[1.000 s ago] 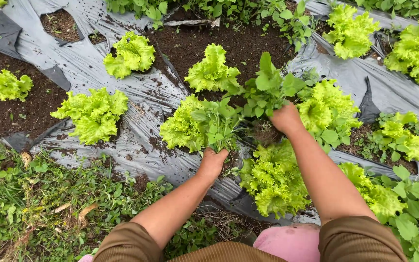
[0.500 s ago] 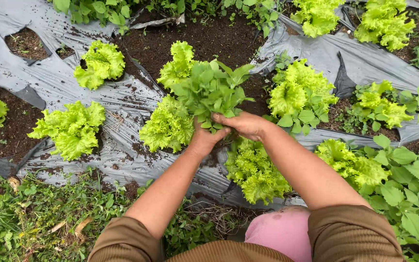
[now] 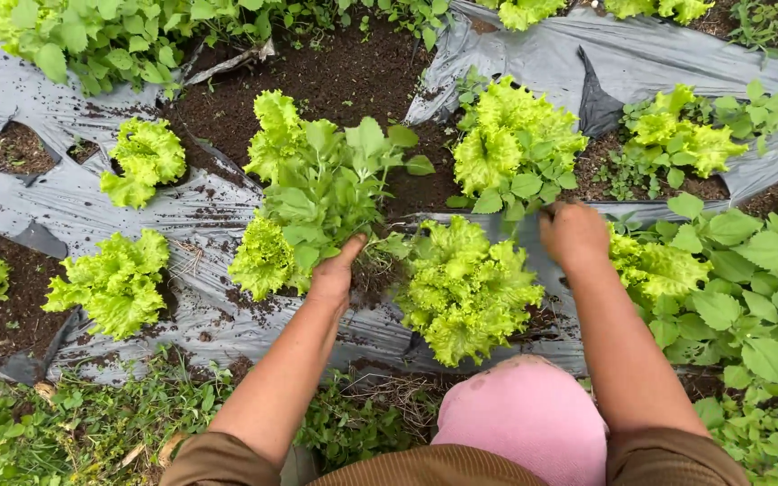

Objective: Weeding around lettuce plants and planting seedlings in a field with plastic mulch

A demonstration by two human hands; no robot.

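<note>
garden bed seen from above, covered in grey plastic mulch sheet with cut holes showing dark soil.

left hand is closed around the base of a clump of broad-leaved weeds, dark green, rising upright between two lettuce heads. roots and a knot of soil show just right of the thumb (the exact finger wrap is hidden under the leaves, so the grasp is probably a full fist, but i cannot confirm). the clump stands at the centre of the bed, touching the frilly lettuce on its left side.

right hand is curled knuckles-up, well apart from the left, resting on the plastic just beside small green leaves at the foot of the upper lettuce. whether it pinches a stem or only presses down cannot be told; the fingertips are tucked under.

between the two hands sits a large pale lettuce head, untouched. further lettuces: one at left, one above it, one at far right ringed with small weeds.

pink rounded object lies below the central lettuce, between the forearms. brown ribbed sleeves at bottom edge. low weedy growth crowds the right margin, touching the right forearm.
</note>
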